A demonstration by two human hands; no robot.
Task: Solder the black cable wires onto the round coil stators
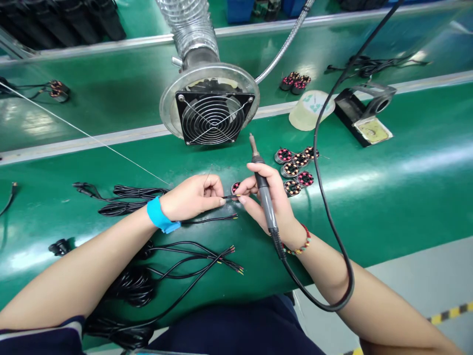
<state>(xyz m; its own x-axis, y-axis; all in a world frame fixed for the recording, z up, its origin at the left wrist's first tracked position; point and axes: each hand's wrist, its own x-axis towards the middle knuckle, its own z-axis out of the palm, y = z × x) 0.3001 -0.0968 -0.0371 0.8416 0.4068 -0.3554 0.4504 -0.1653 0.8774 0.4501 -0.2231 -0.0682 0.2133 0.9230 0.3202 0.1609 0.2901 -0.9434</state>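
My left hand (194, 197), with a blue strap at the wrist, pinches a thin black cable (207, 220) near its stripped end, and a thin solder wire runs up from its fingers. My right hand (271, 199) holds a soldering iron (263, 190) upright, tip pointing away, while its fingertips touch the cable's coloured wire tips (233, 196). Just behind the fingers lies a small round wound coil part (235, 187), mostly hidden. The hands meet above the green belt (406, 197).
A fume extractor fan (213, 117) on a ribbed hose stands straight ahead. Several round coil parts (295, 170) lie to the right, more black cables (192, 261) near me and at left (129, 197). An iron stand (365, 116) and a plastic bowl (310, 109) sit far right.
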